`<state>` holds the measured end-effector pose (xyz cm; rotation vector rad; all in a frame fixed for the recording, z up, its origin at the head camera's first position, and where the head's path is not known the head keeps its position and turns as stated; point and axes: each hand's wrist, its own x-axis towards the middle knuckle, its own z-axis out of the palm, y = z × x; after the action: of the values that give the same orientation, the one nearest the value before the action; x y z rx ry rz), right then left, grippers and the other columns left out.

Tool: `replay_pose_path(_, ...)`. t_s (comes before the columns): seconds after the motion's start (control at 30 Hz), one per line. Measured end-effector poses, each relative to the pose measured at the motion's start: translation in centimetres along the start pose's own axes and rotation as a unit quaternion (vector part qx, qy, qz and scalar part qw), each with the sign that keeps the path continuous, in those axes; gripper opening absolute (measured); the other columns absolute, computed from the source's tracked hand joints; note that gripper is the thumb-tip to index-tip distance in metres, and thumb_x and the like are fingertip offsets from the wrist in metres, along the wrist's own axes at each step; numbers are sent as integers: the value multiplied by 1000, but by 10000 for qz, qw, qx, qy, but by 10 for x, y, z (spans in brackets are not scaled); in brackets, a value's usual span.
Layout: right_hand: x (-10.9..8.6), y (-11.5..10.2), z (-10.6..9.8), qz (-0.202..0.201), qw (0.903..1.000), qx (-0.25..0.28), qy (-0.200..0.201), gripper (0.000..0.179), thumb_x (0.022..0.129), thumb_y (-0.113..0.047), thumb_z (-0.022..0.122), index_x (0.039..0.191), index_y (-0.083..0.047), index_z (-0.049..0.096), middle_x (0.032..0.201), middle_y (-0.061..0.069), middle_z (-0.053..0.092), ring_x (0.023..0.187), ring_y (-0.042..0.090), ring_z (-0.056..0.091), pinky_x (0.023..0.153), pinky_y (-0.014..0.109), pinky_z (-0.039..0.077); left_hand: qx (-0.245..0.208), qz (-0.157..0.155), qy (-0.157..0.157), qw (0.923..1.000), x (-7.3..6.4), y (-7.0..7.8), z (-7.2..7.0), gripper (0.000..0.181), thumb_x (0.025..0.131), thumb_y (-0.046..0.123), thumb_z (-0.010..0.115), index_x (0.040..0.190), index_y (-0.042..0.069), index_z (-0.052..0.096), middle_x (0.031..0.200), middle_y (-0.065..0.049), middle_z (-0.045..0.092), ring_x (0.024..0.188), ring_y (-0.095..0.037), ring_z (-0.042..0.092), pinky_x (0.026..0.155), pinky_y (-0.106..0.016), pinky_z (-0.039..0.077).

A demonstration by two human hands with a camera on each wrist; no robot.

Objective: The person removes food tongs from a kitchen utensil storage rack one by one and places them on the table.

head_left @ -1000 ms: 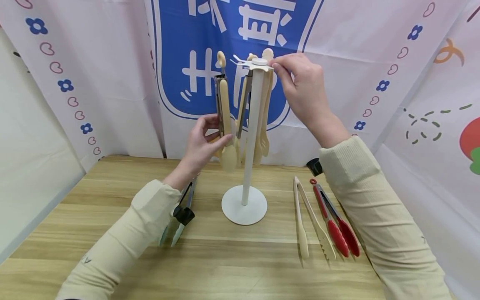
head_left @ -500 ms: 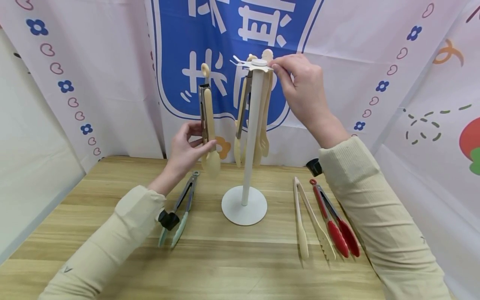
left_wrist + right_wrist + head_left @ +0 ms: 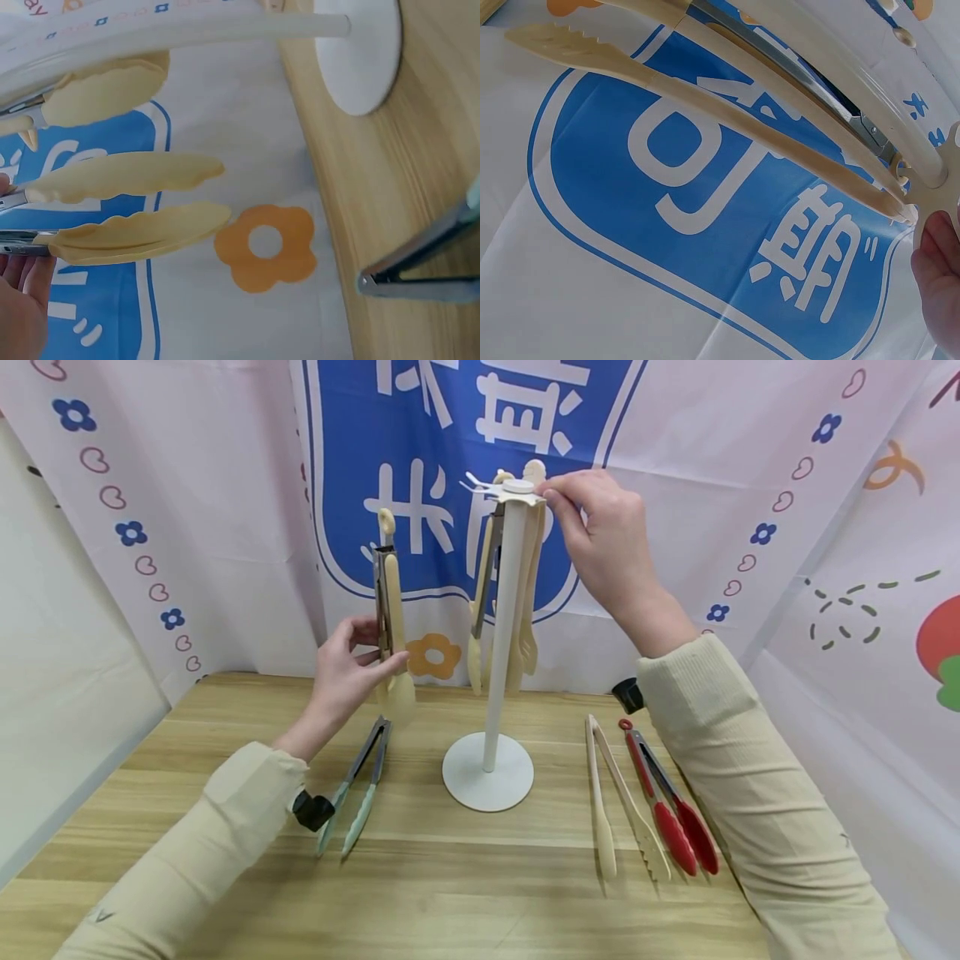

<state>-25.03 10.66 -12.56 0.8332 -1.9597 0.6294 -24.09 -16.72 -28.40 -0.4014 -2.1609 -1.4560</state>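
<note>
My left hand [image 3: 341, 672] grips a pair of cream-tipped metal tongs [image 3: 394, 597] upright, left of a white hanging stand [image 3: 501, 652] and apart from it. Their two cream heads [image 3: 142, 234] point away from the fingers in the left wrist view. At the top of the stand, my right hand [image 3: 607, 531] pinches the edge of the white hook plate [image 3: 491, 489]. Metal-bodied cream tongs [image 3: 482, 585] hang from the hooks. Beside them hangs a second, all-cream pair of tongs [image 3: 727, 116], partly behind the pole in the head view.
Mint-tipped tongs [image 3: 362, 797] lie on the wooden table [image 3: 465, 885] below the left hand. Right of the stand's round base [image 3: 465, 781] lie cream tongs [image 3: 602, 827] and red tongs [image 3: 675, 827]. A printed cloth [image 3: 682, 435] hangs behind the table.
My left hand has carried the cream-tipped tongs left and lower, away from the stand's hooks. The mint-tipped tongs are less covered by the left arm. My right hand stays on the hook plate.
</note>
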Motion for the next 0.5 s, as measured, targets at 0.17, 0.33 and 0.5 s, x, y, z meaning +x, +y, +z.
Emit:
replay_pose_path(0.17,0,0,0,102,9999,-1,-53,25,94,-16,50,98,0,68,96,11,67,93,20,58,84,29,45,208,-70,16,9998,-2,-5,-8,54,74,13,75,115,-6,46,104,-14,54,93,-17,52,81,-25,49)
replay_pose_path(0.33,0,-1,-1,135,9999,14,-65,25,94,-17,49,99,0,68,96,10,67,93,19,58,85,29,45,496,-122,84,9987,-4,-10,-16,54,74,14,76,114,-6,47,102,-15,55,92,-19,52,82,-27,49)
replay_pose_path(0.5,0,-1,0,99,9999,18,-33,25,94,-16,50,99,0,68,96,11,67,93,19,58,84,29,45,711,-210,114,9972,-6,-15,-23,55,74,16,76,114,-7,47,101,-16,55,91,-19,52,80,-26,49)
